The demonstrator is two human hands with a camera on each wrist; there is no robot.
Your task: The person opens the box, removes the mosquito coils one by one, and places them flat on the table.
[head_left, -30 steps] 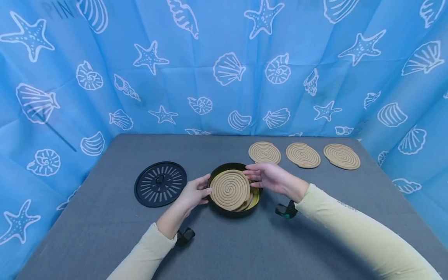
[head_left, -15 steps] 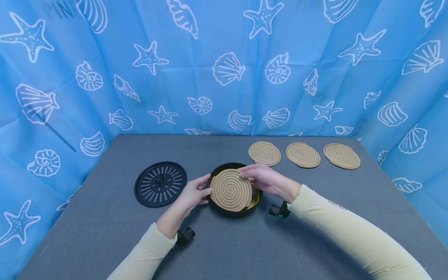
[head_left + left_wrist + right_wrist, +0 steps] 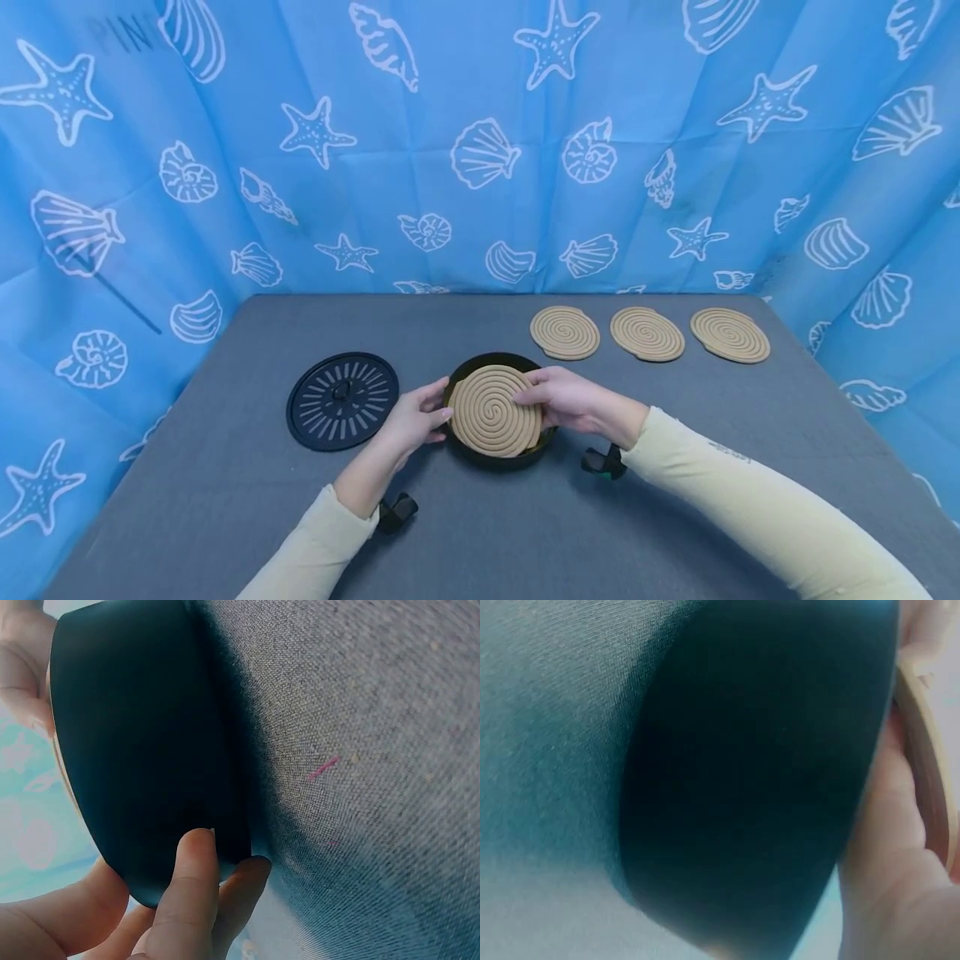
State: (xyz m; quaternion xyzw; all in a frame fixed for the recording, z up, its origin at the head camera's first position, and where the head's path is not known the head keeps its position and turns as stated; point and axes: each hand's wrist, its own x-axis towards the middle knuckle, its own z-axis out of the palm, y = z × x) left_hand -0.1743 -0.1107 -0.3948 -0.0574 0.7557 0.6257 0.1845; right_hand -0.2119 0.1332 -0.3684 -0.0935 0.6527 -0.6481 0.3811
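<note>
In the head view a tan mosquito coil (image 3: pixel 492 412) lies over a round dark tin (image 3: pixel 504 463), covering most of its mouth. My right hand (image 3: pixel 576 400) pinches the coil's right edge, thumb on top and fingers beneath. In the right wrist view those fingers reach past the rim of the tin (image 3: pixel 750 780), under the coil's edge (image 3: pixel 930 742). On the other side my left hand (image 3: pixel 408 417) grips the tin's left rim. The left wrist view has its fingertips against the outer wall of the tin (image 3: pixel 142 750). Whatever lies below the coil is hidden.
A black slotted lid (image 3: pixel 343 402) with a small centre knob lies left of the tin. Behind my right hand sit three more coils in a row: a left one (image 3: pixel 565 332), a middle one (image 3: pixel 647 334) and a right one (image 3: pixel 731 335). A blue curtain (image 3: pixel 420 183) hangs beyond the grey tabletop (image 3: pixel 480 542).
My right hand has come from the tin's right rim onto the coil and taken its edge. The yellow inside of the tin is now covered. My left hand keeps its place.
</note>
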